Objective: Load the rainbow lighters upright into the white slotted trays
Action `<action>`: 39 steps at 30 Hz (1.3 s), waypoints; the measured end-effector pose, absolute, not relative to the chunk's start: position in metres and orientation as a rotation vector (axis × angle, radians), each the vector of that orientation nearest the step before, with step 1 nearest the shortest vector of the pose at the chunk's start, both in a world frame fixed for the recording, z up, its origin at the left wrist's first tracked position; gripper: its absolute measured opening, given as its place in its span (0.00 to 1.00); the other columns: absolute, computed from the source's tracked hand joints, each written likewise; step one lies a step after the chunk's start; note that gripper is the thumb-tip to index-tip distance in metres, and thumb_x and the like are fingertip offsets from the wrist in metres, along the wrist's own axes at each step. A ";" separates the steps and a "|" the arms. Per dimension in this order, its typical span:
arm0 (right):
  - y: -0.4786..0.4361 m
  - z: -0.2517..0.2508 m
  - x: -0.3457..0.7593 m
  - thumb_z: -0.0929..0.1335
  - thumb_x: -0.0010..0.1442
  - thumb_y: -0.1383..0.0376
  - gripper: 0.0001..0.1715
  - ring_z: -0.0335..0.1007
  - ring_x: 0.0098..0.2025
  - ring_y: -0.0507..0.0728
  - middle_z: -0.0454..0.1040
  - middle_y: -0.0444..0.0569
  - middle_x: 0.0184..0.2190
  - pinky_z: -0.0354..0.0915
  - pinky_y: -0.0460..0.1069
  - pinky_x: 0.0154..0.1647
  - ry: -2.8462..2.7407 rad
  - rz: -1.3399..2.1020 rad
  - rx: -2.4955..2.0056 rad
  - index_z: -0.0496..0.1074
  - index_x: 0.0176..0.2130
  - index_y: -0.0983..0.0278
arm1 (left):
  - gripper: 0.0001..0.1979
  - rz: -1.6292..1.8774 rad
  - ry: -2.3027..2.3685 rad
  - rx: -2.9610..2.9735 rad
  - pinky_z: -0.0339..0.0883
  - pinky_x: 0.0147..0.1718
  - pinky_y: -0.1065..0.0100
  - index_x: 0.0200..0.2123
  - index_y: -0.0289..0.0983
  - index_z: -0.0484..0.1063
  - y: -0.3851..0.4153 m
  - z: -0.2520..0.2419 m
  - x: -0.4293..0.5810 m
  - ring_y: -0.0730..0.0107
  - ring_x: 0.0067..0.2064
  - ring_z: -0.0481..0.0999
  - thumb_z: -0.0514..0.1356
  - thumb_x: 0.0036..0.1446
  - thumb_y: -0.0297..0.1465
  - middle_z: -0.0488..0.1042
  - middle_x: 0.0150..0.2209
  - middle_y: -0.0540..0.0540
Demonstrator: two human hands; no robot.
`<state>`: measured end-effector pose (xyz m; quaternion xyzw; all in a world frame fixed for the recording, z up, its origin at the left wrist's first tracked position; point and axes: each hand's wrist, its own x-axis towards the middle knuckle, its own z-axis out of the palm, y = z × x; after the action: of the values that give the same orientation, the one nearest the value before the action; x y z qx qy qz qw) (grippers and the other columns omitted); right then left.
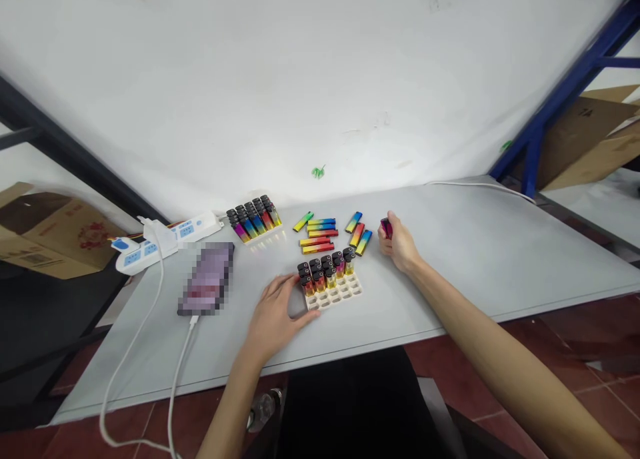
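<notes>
My left hand (pixel 274 319) curls around the left end of a white lighter tray (pixel 334 299), fingers at its back corner and thumb at its front corner. Lighters (pixel 320 282) with black tops stand upright in the tray's rear rows, while holes in the front rows show bare. Over to the right, my right hand (pixel 399 245) is closed around a dark pink lighter (pixel 386 227), held just above the table; the fingers hide most of it. Between that hand and the tray lie several loose, brightly coloured lighters (pixel 320 233), in blue, red, yellow and green.
A second tray of upright lighters (pixel 254 219) stands near the wall. To its left are a white power strip (pixel 170 240) with plugs and a phone (pixel 207 279) on a charging cable (pixel 181 359). Cardboard boxes (pixel 75 235) sit beyond the table (pixel 480 245) on both sides.
</notes>
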<state>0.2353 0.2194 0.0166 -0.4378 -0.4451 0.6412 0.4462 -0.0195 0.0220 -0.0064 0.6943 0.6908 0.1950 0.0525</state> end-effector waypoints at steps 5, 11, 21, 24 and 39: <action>0.219 0.019 0.235 0.61 0.61 0.49 0.25 0.32 0.16 0.47 0.40 0.36 0.14 0.35 0.47 0.17 -1.080 1.553 -1.151 0.51 0.20 0.59 | 0.36 0.610 2.105 2.127 0.62 0.60 0.50 0.62 0.41 0.59 0.022 -0.009 -0.021 0.49 0.62 0.65 0.61 0.56 0.52 0.67 0.60 0.39; 0.218 0.020 0.235 0.60 0.60 0.52 0.23 0.33 0.16 0.47 0.41 0.36 0.14 0.36 0.47 0.17 -1.034 1.534 -1.155 0.52 0.20 0.59 | 0.37 0.578 2.110 2.115 0.62 0.61 0.51 0.62 0.39 0.59 0.022 -0.007 -0.020 0.49 0.63 0.64 0.60 0.56 0.54 0.67 0.61 0.38; 0.218 0.019 0.235 0.59 0.61 0.44 0.29 0.33 0.15 0.47 0.41 0.36 0.13 0.36 0.46 0.16 -1.052 1.549 -1.140 0.49 0.20 0.59 | 0.36 0.615 2.097 2.117 0.61 0.60 0.49 0.61 0.40 0.60 0.022 -0.007 -0.020 0.50 0.62 0.65 0.61 0.56 0.52 0.67 0.60 0.38; 0.218 0.020 0.235 0.59 0.62 0.48 0.27 0.33 0.14 0.47 0.41 0.36 0.13 0.36 0.46 0.15 -1.060 1.531 -1.151 0.49 0.20 0.59 | 0.36 0.596 2.095 2.104 0.62 0.61 0.50 0.61 0.39 0.59 0.023 -0.006 -0.019 0.50 0.62 0.65 0.61 0.56 0.52 0.67 0.60 0.38; 0.212 0.014 0.235 0.57 0.64 0.46 0.27 0.42 0.16 0.49 0.49 0.37 0.15 0.45 0.46 0.18 -1.136 1.480 -1.072 0.65 0.27 0.62 | 0.35 0.628 2.084 2.059 0.62 0.60 0.55 0.60 0.40 0.61 0.023 -0.004 -0.019 0.53 0.61 0.67 0.62 0.55 0.52 0.68 0.58 0.40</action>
<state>0.2355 0.2122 0.0137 -0.4383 -0.4647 0.6054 0.4749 -0.0191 0.0233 -0.0036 0.6854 0.6937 0.2091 0.0728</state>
